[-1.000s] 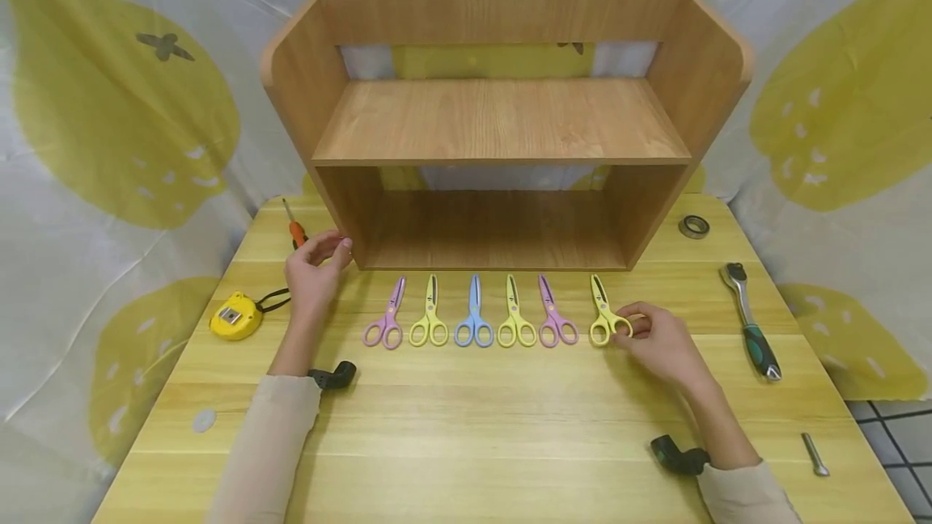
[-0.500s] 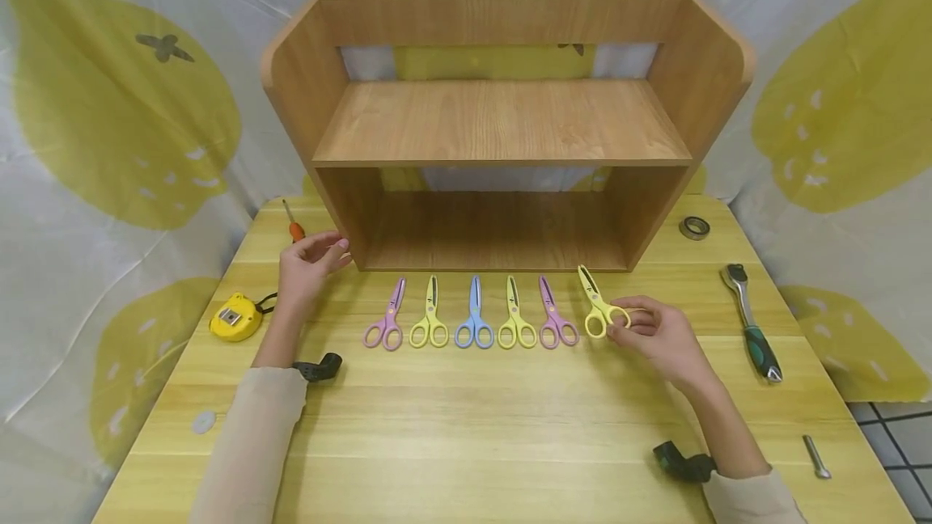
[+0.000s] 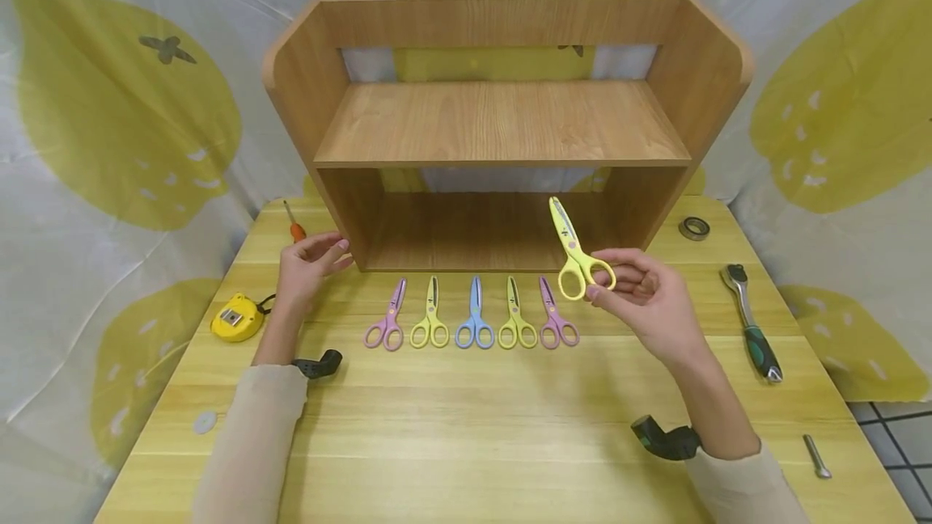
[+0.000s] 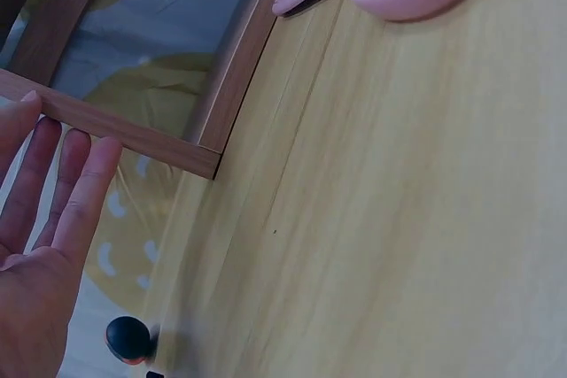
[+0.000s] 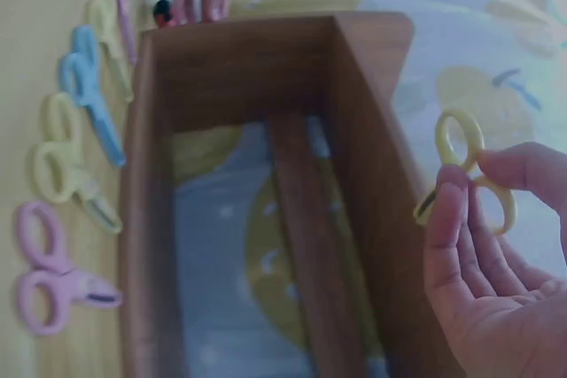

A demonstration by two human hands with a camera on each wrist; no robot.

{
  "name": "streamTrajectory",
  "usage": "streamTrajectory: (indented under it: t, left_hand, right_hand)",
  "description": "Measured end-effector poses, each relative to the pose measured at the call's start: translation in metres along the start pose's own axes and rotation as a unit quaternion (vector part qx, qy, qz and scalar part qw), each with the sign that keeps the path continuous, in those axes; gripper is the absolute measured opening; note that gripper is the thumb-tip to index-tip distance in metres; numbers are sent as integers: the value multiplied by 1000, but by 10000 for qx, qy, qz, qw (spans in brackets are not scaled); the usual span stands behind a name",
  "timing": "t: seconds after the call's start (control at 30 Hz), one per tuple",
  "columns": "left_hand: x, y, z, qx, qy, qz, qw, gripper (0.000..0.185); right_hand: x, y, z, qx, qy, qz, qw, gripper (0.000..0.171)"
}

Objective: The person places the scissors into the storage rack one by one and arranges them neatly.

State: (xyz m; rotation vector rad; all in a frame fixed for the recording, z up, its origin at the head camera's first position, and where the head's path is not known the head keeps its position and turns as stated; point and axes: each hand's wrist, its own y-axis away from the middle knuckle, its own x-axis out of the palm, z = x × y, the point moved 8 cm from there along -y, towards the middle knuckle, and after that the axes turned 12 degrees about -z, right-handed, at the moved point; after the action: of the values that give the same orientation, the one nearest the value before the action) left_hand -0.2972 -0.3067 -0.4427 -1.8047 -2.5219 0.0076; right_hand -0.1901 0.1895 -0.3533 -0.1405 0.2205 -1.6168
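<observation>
My right hand (image 3: 661,310) pinches a pair of yellow scissors (image 3: 572,246) by one finger loop, blades pointing up and away. The scissors are raised off the table and overlap the lower compartment of the wooden shelf (image 3: 502,121) in the head view. In the right wrist view, thumb and fingers meet at the loops of the yellow scissors (image 5: 461,135). My left hand (image 3: 302,277) is at the shelf's left side, fingers loosely bent. Its fingertips lie right at the panel edge (image 4: 133,130) in the left wrist view.
In front of the shelf lies a row of scissors: pink (image 3: 388,318), yellow (image 3: 431,315), blue (image 3: 475,318), yellow (image 3: 514,318) and purple (image 3: 556,318). A tape measure (image 3: 236,318) and screwdriver (image 3: 295,229) are left; a ring (image 3: 694,227), ratchet (image 3: 753,330) and bolt (image 3: 816,456) are right.
My right hand has lifted the yellow scissors from the right end of the row, moving them up and left toward the shelf. My left hand has shifted slightly left, staying at the shelf's side.
</observation>
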Motion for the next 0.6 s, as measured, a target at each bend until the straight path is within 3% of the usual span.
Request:
streamTrajectory:
  t: [0.13,0.27,0.6]
  left_hand:
    - [1,0,2,-7,-20,3,10000,34]
    - [2,1,1,34,87,-50,9999,34]
    - [3,5,10,-8,491,-241,9985,29]
  right_hand:
    - [13,-15,26,-318,-376,-23,9988,41]
    - [28,-35,44,-536,-354,-70,9979,41]
    - [71,-96,74,-478,-533,-218,9972,42]
